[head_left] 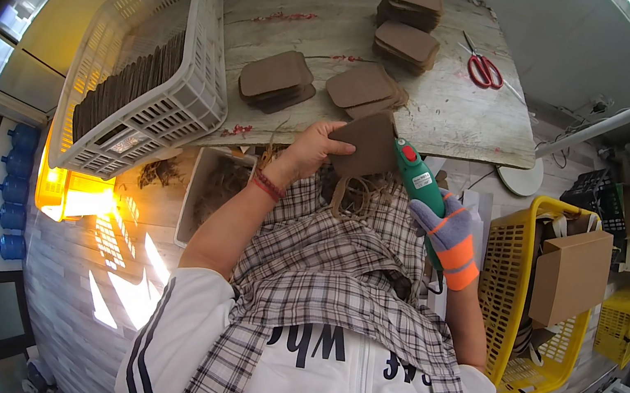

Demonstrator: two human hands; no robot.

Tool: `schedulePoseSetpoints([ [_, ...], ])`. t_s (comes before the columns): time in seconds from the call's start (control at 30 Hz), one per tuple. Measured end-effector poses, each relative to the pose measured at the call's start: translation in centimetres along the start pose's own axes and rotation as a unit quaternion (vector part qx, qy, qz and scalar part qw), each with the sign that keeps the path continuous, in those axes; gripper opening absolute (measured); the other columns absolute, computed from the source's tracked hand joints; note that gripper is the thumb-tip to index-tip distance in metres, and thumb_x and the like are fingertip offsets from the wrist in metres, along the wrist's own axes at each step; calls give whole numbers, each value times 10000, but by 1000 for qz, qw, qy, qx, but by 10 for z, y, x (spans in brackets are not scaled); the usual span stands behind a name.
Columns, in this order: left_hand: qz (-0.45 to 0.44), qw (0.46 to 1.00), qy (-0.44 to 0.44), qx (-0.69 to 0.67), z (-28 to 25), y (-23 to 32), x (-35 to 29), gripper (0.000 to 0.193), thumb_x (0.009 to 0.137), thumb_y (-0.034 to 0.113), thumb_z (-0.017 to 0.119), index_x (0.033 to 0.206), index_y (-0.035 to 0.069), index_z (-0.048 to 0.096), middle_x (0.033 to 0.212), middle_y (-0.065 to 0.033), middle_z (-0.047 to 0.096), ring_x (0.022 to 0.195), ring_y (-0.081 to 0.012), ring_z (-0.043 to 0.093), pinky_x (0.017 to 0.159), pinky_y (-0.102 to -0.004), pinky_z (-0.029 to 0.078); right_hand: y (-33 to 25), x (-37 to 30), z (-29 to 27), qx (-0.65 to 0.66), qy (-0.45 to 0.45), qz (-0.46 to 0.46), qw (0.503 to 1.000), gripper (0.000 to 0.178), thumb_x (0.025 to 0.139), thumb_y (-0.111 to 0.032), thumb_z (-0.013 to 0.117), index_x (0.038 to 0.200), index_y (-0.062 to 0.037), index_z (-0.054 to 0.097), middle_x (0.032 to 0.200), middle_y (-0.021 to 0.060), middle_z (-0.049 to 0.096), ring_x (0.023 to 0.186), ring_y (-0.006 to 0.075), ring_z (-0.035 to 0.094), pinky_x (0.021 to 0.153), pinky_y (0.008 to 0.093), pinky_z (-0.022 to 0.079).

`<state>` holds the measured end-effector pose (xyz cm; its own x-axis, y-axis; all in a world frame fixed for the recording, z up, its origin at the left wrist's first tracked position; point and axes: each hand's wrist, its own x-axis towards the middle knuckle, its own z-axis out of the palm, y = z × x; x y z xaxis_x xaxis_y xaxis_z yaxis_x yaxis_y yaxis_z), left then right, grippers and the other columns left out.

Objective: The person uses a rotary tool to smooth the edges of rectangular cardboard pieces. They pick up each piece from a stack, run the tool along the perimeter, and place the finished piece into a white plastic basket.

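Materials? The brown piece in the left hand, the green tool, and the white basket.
Brown piece: looks like cardboard or kraft paper, matte, flat, same as the stacks on the table. Green tool: moulded plastic, slightly glossy, red button. White basket: plastic lattice, matte, somewhat dingy.

Brown card piece (pixel 369 144): flat, rounded corners, tilted, held up just below the table (pixel 461 121) edge, nr its front middle. Green glue gun (pixel 421 185): red button, nozzle touching card's right edge, body slanting down-right away from table.
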<state>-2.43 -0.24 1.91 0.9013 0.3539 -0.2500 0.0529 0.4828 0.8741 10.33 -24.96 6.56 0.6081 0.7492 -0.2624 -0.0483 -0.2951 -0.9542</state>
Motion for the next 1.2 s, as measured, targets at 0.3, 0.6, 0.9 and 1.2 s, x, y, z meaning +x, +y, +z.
schedulePoseSetpoints([
  [0.3,22,985,50,163,-11,8,-6,358,756,-22,667,1101,26,586,971,-33,649,864,-96,596,752,-265,492,-7,2,1,61,-49,36,996,326,804,-215,715,975,17,562,676,36,590,531,75,536,476,210,435],
  [0.6,92,983,74,142,-30,32,-10,161,726,-21,694,868,36,643,801,-26,661,712,-95,618,667,-224,502,-3,-2,0,37,-97,55,993,321,790,-231,728,953,5,584,659,12,575,544,75,555,479,213,453],
  [0.9,57,987,33,144,-31,29,-9,148,725,-6,699,863,16,653,802,-35,669,701,-97,627,664,-226,506,-1,-3,5,-45,-104,43,993,394,768,-269,748,1003,8,594,683,0,586,544,53,527,486,197,421],
  [1.2,15,971,-17,239,-7,28,-10,163,697,4,715,851,21,662,788,-16,665,714,-77,603,655,-219,480,-3,-1,12,-66,-102,23,992,412,767,-277,751,1016,10,590,671,-1,582,529,45,510,464,190,401],
])
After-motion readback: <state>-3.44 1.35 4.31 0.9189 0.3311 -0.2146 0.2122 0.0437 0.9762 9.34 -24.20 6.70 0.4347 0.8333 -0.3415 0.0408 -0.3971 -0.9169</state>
